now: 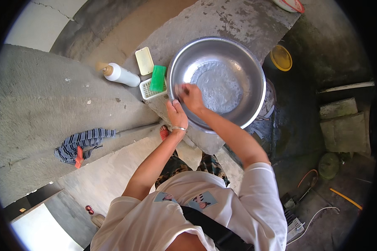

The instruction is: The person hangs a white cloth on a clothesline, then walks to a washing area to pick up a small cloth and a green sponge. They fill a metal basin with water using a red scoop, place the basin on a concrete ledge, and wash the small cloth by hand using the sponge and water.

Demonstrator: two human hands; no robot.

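While the left hand (pixel 177 115) rests against the steel basin (pixel 249 85), apparently steadying it, the right hand (pixel 192 98) curls just beside, both grips unclear.

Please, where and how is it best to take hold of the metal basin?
Probably by the rim, coming from left and right: the metal basin is round and wide, so an even two-handed grip should keep its liquid level.

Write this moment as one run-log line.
left hand: at left edge of round silver metal basin; right hand: over basin, partly blurred; foamy water: in basin; green rectangular bar: on white plastic dish
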